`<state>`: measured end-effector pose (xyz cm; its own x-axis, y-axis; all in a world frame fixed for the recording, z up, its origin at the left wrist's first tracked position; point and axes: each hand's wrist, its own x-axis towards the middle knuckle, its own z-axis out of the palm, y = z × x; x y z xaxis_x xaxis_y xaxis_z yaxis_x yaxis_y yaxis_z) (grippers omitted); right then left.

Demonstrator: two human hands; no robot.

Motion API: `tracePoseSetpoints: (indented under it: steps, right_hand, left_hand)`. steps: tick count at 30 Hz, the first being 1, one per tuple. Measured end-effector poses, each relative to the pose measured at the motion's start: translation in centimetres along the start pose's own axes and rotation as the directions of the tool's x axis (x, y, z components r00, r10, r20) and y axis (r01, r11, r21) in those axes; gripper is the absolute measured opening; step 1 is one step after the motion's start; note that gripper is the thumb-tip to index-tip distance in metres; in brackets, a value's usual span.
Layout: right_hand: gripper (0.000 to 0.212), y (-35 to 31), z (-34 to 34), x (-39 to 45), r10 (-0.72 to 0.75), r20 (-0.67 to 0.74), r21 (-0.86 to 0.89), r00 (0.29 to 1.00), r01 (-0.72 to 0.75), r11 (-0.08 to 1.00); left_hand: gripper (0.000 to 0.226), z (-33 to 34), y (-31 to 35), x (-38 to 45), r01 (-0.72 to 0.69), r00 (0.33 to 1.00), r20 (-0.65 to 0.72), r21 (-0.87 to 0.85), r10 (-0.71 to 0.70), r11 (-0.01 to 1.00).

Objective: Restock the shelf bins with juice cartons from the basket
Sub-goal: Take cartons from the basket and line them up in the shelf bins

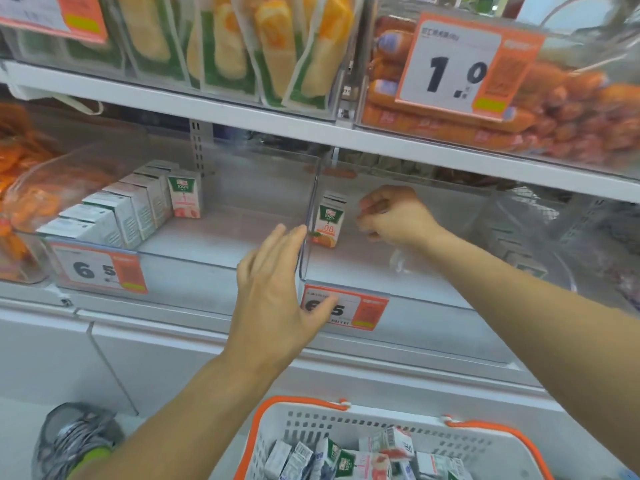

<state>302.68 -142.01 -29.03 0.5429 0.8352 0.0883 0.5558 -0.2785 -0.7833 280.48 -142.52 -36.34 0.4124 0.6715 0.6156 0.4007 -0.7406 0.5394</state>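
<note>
I have my left hand (277, 292) flat and open, fingers straight, laid against the front corner where the two clear bins meet, its fingertips at the upright divider edge (309, 216) and its thumb across the price tag (344, 308) on the right bin (415, 299). My right hand (391, 216) is reached deep into the right bin, fingers curled loosely; I cannot tell whether it pinches anything. Just to its left, apart from it, one orange juice carton (327, 221) stands upright near the bin's back left corner, close to the divider. The rest of that bin's floor lies bare toward the front edge and the right wall.

In the left bin (194, 268) a row of cartons (114, 209) runs along the left wall from the front edge toward the back, and a single pink-fronted carton (185, 199) stands at the back end of the row (facing me). From there to the divider the floor is open.

The upper shelf edge (450, 152) overhangs both bins, leaving a low gap above my right hand. Below, at the bottom edge of view, the white basket (311, 424) with orange rim holds a jumble of loose cartons (363, 459). A shoe (74, 438) shows on the floor at lower left.
</note>
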Motion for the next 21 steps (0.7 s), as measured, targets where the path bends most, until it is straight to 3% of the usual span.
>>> tracePoseSetpoints:
  steps: [3, 5, 7, 9, 10, 12, 13, 15, 18, 21]
  right_hand:
    - [0.01, -1.4, -3.9, -8.1, -0.164, 0.065, 0.058, 0.984, 0.16, 0.985]
    - [0.009, -0.7, -6.0, -13.6, -0.187, 0.158, 0.127, 0.97, 0.168, 0.978]
    - [0.009, 1.8, -7.1, -17.6, -0.122, 0.293, 0.158, 0.948, 0.078, 0.984]
    - [0.007, 5.6, -6.9, -20.1, 0.014, 0.447, 0.068, 0.894, -0.05, 0.996]
    - [0.007, 7.7, -6.5, -21.1, 0.099, 0.507, -0.007, 0.856, -0.11, 0.994]
    - [0.008, 12.3, -5.1, -22.5, 0.243, 0.558, -0.118, 0.793, -0.215, 0.97]
    - [0.008, 14.6, -4.4, -23.0, 0.295, 0.559, -0.161, 0.775, -0.248, 0.955]
    - [0.01, 18.9, -3.0, -24.0, 0.379, 0.556, -0.305, 0.74, -0.242, 0.921]
    - [0.025, 23.2, -1.3, -25.3, 0.483, 0.557, -0.424, 0.675, -0.269, 0.865]
    - [0.04, 24.8, 0.3, -26.2, 0.535, 0.559, -0.402, 0.634, -0.358, 0.843]
  left_hand:
    - [0.06, -0.5, 1.7, -0.2, -0.149, 0.979, -0.146, -0.038, 0.142, 0.988]
    - [0.03, -0.8, 3.3, -0.6, -0.255, 0.956, -0.185, -0.148, 0.226, 0.956]
    - [0.012, -0.2, 4.4, -1.7, -0.302, 0.953, -0.041, -0.202, 0.3, 0.932]
    - [0.009, 1.6, 4.8, -3.4, -0.253, 0.909, 0.29, -0.184, 0.299, 0.95]
    - [0.011, 2.7, 4.8, -4.5, -0.194, 0.831, 0.498, -0.158, 0.248, 0.968]
    - [0.024, 5.1, 4.4, -6.8, -0.121, 0.577, 0.808, -0.062, 0.121, 0.991]
    - [0.031, 6.3, 4.2, -8.0, -0.115, 0.467, 0.881, -0.021, 0.073, 0.993]
    - [0.042, 8.4, 3.8, -10.5, -0.105, 0.34, 0.94, 0.027, 0.011, 0.994]
    - [0.054, 11.0, 2.9, -13.5, -0.102, 0.308, 0.951, 0.073, -0.038, 0.992]
    - [0.063, 12.9, 1.9, -15.3, -0.087, 0.372, 0.925, 0.118, -0.077, 0.989]
